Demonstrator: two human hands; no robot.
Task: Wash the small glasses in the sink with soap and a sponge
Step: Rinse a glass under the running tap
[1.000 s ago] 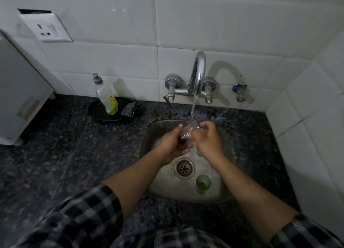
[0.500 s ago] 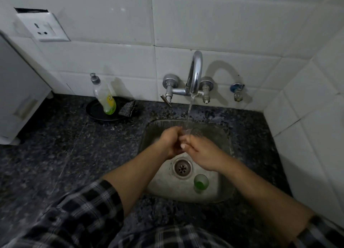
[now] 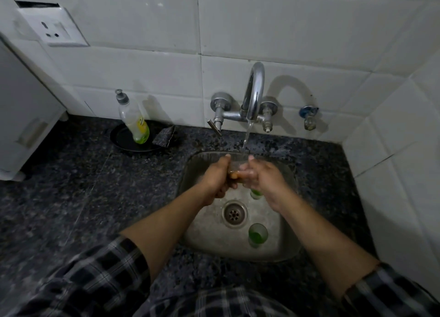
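Observation:
A small clear glass (image 3: 235, 167) is held upright under the running tap (image 3: 254, 95), over the steel sink (image 3: 283, 247). My left hand (image 3: 217, 177) grips it from the left and my right hand (image 3: 258, 176) curls round it from the right. A second small glass (image 3: 257, 234) with green liquid stands on the sink floor near the drain (image 3: 234, 213). A third green one (image 3: 256, 193) shows partly beneath my right hand. The soap bottle (image 3: 134, 117) and the dark sponge (image 3: 163, 137) sit on a black plate (image 3: 123, 141) at the back left.
Dark speckled stone counter (image 3: 83, 197) surrounds the sink. White tiled walls rise behind and at the right. A white appliance (image 3: 21, 116) stands at the far left, a wall socket (image 3: 51, 29) above it. A small valve (image 3: 309, 116) sticks out right of the tap.
My hands have turned the glass under the stream; my right hand has moved from over it to its right side, baring the third glass below. The view has shifted a little.

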